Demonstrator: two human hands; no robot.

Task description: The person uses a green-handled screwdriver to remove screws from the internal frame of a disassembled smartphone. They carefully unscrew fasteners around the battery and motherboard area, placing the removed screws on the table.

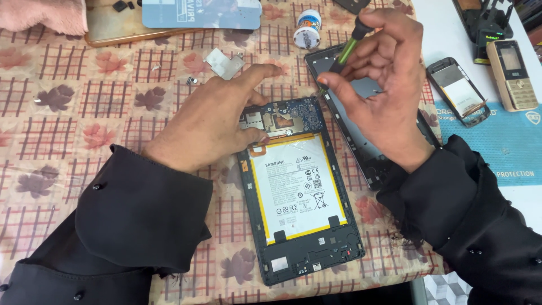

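Observation:
An opened tablet (299,237) lies face down on the patterned tablecloth, its white battery (296,189) and blue circuit board (305,113) exposed. My left hand (217,118) rests flat on the tablet's top end, fingers spread over the board area. My right hand (384,79) is shut on a green-and-black screwdriver (347,48), its tip pointing down just above the board's upper right corner. Both arms wear black sleeves.
The tablet's removed back cover (361,152) lies under my right hand. A small metal shield plate (224,62) and a small round jar (307,28) sit farther back. Two small phones (458,90) (512,73) lie at the right on a blue mat (508,147).

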